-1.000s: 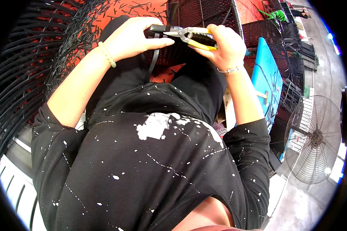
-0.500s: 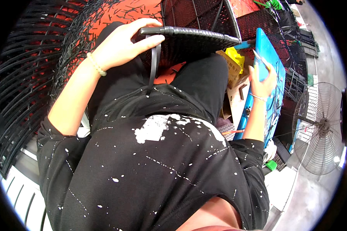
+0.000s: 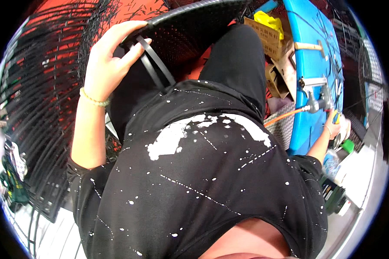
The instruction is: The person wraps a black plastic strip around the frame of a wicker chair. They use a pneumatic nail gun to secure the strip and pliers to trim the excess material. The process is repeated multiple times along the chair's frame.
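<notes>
My left hand (image 3: 110,64) pinches the curved rim of a black woven rattan piece (image 3: 177,32) across my lap. Its thumb presses near a flat black strip (image 3: 155,62) that hangs in a loop toward my waist. Far to the right, my right hand (image 3: 330,128) reaches past the blue board's outer edge. Its fingers close round a small yellow-and-black tool (image 3: 336,116), whose exact kind is too small to make out. Just above that hand, an air stapler (image 3: 319,103) with an orange hose (image 3: 285,117) lies on the blue board (image 3: 304,73).
On the board also lies a wooden-handled hammer (image 3: 309,46). Between my knee and the board stand cardboard boxes (image 3: 263,36) with a yellow bag (image 3: 270,22). A large black ribbed frame (image 3: 43,99) fills the left side. Black scraps litter the red floor (image 3: 134,8).
My right hand has moved from the board's face back toward me, to the yellow-and-black tool. My left hand and the woven piece have shifted left, and the view has turned.
</notes>
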{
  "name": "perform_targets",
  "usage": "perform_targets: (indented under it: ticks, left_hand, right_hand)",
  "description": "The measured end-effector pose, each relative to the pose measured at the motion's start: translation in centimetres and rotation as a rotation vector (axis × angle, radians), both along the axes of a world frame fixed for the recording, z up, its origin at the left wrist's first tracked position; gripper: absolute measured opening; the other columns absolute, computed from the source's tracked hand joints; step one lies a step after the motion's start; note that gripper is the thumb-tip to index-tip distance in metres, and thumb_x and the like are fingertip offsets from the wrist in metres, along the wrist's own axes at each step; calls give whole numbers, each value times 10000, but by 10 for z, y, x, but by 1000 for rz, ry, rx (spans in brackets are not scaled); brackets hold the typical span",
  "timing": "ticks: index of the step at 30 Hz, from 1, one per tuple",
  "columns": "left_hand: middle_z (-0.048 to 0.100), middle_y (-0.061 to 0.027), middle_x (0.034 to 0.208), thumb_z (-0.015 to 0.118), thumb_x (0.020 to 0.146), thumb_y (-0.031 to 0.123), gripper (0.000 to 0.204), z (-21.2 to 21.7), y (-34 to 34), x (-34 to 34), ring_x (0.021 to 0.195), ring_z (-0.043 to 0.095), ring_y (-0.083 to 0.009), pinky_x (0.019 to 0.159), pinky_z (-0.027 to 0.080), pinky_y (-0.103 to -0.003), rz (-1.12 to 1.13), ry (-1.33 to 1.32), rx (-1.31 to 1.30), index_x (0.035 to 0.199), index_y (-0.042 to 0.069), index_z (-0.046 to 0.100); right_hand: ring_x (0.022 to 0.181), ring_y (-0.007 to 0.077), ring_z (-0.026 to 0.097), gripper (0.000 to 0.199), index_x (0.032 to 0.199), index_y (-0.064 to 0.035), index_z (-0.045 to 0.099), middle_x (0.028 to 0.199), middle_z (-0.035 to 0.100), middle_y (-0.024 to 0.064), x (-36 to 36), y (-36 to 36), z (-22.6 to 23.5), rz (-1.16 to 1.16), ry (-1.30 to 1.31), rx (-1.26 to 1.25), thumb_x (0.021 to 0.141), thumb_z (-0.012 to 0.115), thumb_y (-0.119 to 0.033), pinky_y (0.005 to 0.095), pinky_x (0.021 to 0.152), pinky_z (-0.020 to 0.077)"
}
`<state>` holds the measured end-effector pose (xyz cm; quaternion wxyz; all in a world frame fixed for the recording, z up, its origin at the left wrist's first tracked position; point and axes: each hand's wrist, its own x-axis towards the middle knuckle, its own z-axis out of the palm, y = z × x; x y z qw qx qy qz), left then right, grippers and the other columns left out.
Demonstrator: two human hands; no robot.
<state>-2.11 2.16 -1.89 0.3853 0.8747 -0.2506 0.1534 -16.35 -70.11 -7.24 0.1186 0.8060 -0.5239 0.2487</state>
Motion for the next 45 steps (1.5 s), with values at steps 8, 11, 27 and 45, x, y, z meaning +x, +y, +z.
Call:
perform_targets:
  ticks: [8,11,27,45]
  left_hand:
    - [628,-16,670,572,940,195,214,6,-6,10,594,480,-28,577,407,-194,184,135,-59,986,32,704]
    - [634,27,680,561,948,235,265,-2,-5,16,595,457,-14,570,389,-184,185,133,-212,932,26,723]
    - [604,10,644,542,955,164,239,-6,-25,-36,579,440,-19,549,376,-186,191,255,-300,942,-6,710]
    - [580,-9,596,555,940,123,199,2,-36,-38,513,420,-25,482,346,-191,193,187,-196,936,-4,707]
  right_hand:
    - [1179,348,503,984,1227,-143,585,1258,561,161,-101,-44,-53,-366,45,250,575,500,-875,598,982,276]
    - [1239,346,455,1021,1299,-167,539,1324,511,169,-113,-40,-66,-419,124,368,582,462,-890,610,1013,234]
    - [1169,299,513,386,1166,-66,598,1187,602,116,181,375,76,2218,-25,206,832,651,-253,387,1046,329]
    - [763,232,673,311,927,-54,715,844,701,117,228,480,84,2241,647,1013,741,740,-301,310,706,510]
